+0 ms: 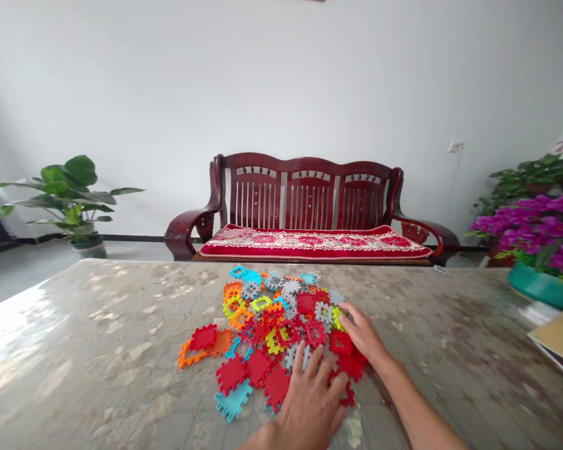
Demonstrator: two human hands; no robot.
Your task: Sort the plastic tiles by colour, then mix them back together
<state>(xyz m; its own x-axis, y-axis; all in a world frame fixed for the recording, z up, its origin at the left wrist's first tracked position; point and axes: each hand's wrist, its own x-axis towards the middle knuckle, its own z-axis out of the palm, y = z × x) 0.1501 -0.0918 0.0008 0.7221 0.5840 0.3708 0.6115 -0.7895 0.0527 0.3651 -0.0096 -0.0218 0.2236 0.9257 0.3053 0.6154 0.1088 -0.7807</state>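
A heap of toothed plastic interlocking tiles in red, orange, grey, blue and yellow-green is spread before me. My left hand (313, 394) is open, palm down, its fingers apart over the near right part of the heap. Under its fingertips lies a grey tile (291, 357). At the heap's right side, my right hand (366, 336) has its thumb and finger closed on a yellow-green tile (336, 319); part of it is hidden by the hand. A red window tile (340, 342) lies just below that hand. Red solid tiles (232, 374) and a blue tile (233, 400) lie left of my left hand.
The heap lies on a patterned table (122, 350). A carved wooden bench (309, 187) with a red cushion stands behind it. On the right are purple flowers in a teal pot (544, 287) and a cardboard-coloured item (560, 340). One grey piece (441, 270) lies near the far edge.
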